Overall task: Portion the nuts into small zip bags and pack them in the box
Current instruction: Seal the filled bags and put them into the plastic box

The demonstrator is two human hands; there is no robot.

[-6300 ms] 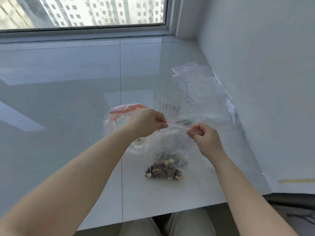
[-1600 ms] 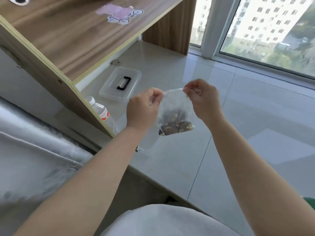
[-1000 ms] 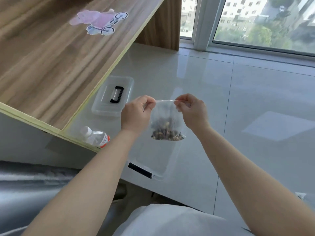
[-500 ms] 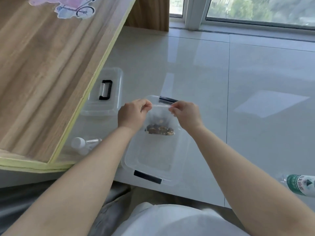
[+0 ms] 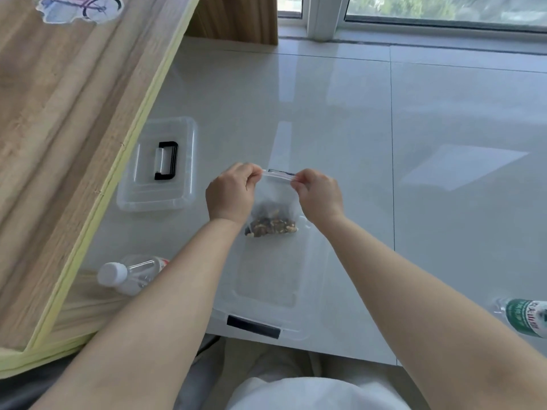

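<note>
Wooden desk (image 5: 59, 143) across the left of the frame. Clear box (image 5: 266, 291) low at centre, lid (image 5: 159, 164) upper left of it. Left hand (image 5: 229, 192) and right hand (image 5: 318, 196) pinching zip bag (image 5: 275, 196) top corners above box; nuts (image 5: 270, 226) settled at bottom.

Nothing here can be read for certain. The clear plastic bottle with the green label (image 5: 525, 317), lying on the pale tile right of the clear plastic box (image 5: 307, 291), carries white characters and a red line of print, too blurred to make out. The white-capped clear bottle (image 5: 130, 272), left of that box, shows a red label edge, unreadable.
</note>
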